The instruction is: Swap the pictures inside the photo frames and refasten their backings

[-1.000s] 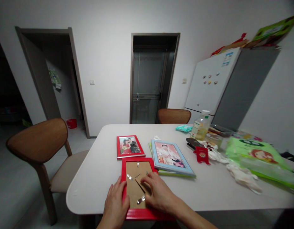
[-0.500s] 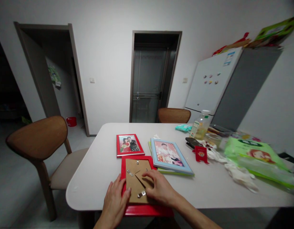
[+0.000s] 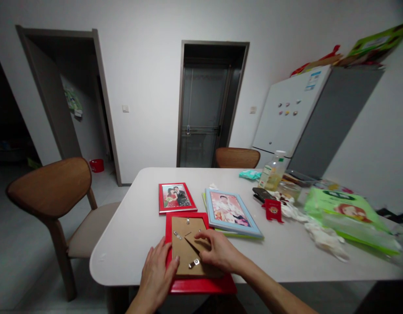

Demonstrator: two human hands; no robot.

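A red picture frame (image 3: 203, 286) lies face down at the table's near edge, its brown backing board (image 3: 182, 255) with small metal turn clips (image 3: 194, 263) facing up. My left hand (image 3: 157, 270) rests along the frame's left side, fingers stretched out and thumb on the board. Over the board's right part, my right hand (image 3: 221, 253) has its thumb and fingers bent around the edge of the flap stand (image 3: 198, 242), which is slightly raised, leaving a dark gap. The fingertips' grip is partly hidden.
On the white table (image 3: 123, 248) lie a smaller red framed photo (image 3: 177, 197) and a blue framed photo (image 3: 230, 210) on a green-edged one. To the right are a bottle (image 3: 271, 172), a red booklet (image 3: 273, 210), crumpled tissues (image 3: 326, 240) and a green wipes pack (image 3: 350, 213).
The flap's dark gap looks a little wider, with my right hand raised slightly at it. My left hand stays on the frame. The camera view has shifted slightly.
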